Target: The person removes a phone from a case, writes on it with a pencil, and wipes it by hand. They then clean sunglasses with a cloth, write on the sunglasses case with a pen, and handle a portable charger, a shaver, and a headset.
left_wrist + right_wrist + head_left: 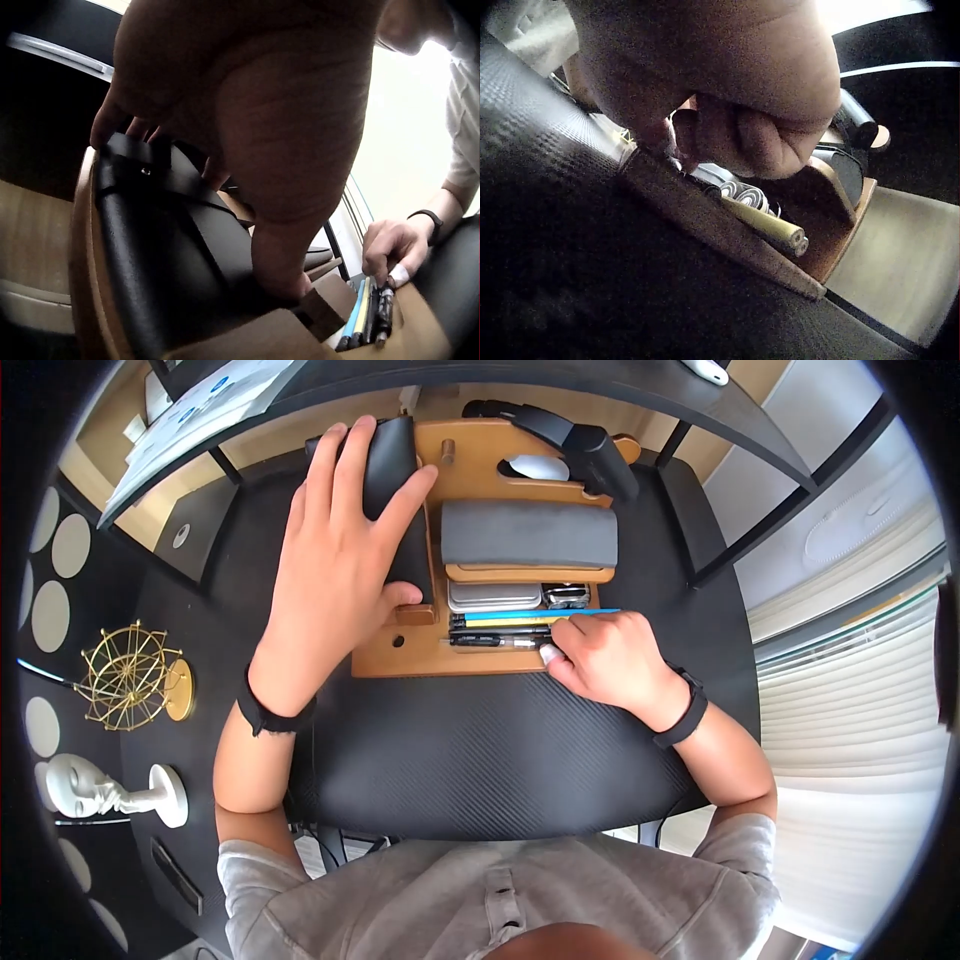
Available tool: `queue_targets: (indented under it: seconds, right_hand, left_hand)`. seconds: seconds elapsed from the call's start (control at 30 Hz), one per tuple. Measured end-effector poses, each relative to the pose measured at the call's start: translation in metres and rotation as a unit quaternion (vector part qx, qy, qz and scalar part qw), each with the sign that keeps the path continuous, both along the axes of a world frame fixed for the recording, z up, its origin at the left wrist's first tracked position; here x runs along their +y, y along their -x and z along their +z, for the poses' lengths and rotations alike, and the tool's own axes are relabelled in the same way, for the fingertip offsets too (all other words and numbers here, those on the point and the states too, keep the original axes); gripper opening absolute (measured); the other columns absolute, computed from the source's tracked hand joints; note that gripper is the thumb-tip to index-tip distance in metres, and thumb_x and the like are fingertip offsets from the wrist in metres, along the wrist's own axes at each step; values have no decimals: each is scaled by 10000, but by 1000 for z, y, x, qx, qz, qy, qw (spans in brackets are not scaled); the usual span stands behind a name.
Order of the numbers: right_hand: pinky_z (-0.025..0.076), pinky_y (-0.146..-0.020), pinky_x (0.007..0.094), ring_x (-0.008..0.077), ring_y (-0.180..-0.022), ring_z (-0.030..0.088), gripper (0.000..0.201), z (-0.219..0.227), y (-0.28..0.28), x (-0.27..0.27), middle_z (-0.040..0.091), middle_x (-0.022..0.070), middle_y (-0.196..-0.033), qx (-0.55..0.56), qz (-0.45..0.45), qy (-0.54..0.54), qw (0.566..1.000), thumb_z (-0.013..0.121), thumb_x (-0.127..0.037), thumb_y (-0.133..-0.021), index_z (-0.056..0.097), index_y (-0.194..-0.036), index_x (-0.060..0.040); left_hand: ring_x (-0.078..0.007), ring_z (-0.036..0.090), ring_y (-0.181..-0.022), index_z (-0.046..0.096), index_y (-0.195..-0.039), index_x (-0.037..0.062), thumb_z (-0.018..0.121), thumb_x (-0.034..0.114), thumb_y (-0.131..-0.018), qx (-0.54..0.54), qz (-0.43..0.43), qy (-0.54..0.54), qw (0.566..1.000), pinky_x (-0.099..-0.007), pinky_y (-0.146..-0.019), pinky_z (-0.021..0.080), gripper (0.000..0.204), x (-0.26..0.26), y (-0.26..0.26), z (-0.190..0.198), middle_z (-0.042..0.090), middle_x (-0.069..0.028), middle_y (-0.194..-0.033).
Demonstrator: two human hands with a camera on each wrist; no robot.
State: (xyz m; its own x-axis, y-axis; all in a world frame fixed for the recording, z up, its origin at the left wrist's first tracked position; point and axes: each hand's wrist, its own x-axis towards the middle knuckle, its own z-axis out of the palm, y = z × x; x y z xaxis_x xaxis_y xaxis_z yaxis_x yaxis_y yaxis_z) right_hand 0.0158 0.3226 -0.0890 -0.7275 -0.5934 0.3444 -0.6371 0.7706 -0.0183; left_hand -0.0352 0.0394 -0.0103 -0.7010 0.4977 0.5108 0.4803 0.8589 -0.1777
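Note:
My left hand [345,540] rests on a black leather-look case [172,247], its fingers straight and spread toward the far end. The case has a strap and a small metal snap and sits at the left of a wooden desk organizer [375,660]. In the front tray, my right hand [610,660] pinches the right end of a black pen [495,641] between thumb and curled fingers. Beside that pen lie another dark pen, a yellow pencil [776,229] and a blue one [590,612]. The left wrist view shows their other ends close to the left thumb.
Behind the pens are a silver tin [495,596] and a watch [567,596]. A grey glasses case [530,532] lies above them, with a white mouse [538,467] and a black strapped object [605,455] farther back. A gold wheel ornament [130,678] and white head sculpture [85,788] stand left.

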Motion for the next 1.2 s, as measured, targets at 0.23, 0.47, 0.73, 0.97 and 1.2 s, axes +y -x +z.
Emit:
queue_targets:
  seconds: [0.23,0.47,0.73,0.97,1.2]
  right_hand:
    - [545,-541,411,285,-588,677,200,-4,-1,1,651,75,-686,6,4,10,1000,702,-250,-857,619,-803,-77]
    - [554,-555,435,313,-587,682,217,-2,-1,0,658,96,-676,16,6,4,1000,674,-270,-871,636,-804,-67]
    - [562,-598,454,345,-642,697,247,16,1,6,694,124,-708,-58,11,-8,998,702,-298,-879,683,-867,-52]
    - [505,-542,382,270,-582,660,278,105,-18,25,653,93,-676,-112,152,136,972,796,-315,-853,726,-945,-63]
    - [522,-706,318,236,-812,643,492,162,-58,48,675,185,-970,75,6,523,849,542,-408,-992,657,-1118,53]
  left_hand:
    - [-454,317,-1487,514,-1490,215,944,237,-610,16,-41,11,999,-516,-1182,377,980,-10,2,5,300,-233,-1619]
    - [-454,324,-1482,515,-1478,148,924,235,-672,15,-63,-4,998,-509,-1172,373,908,-12,-2,11,323,-239,-1604]
    - [-430,386,-1467,538,-1444,94,898,262,-729,-5,-76,-36,996,-522,-1182,374,818,-16,-12,23,398,-245,-1577]
    - [-325,741,-1014,691,-1205,-8,778,194,-882,-56,-216,-220,950,-503,-1069,496,391,-31,-56,77,753,-198,-1113]
    - [-391,696,-1093,601,-1306,-111,476,204,-1041,100,-616,-452,637,-457,-981,547,430,-52,-76,103,703,-276,-1170]
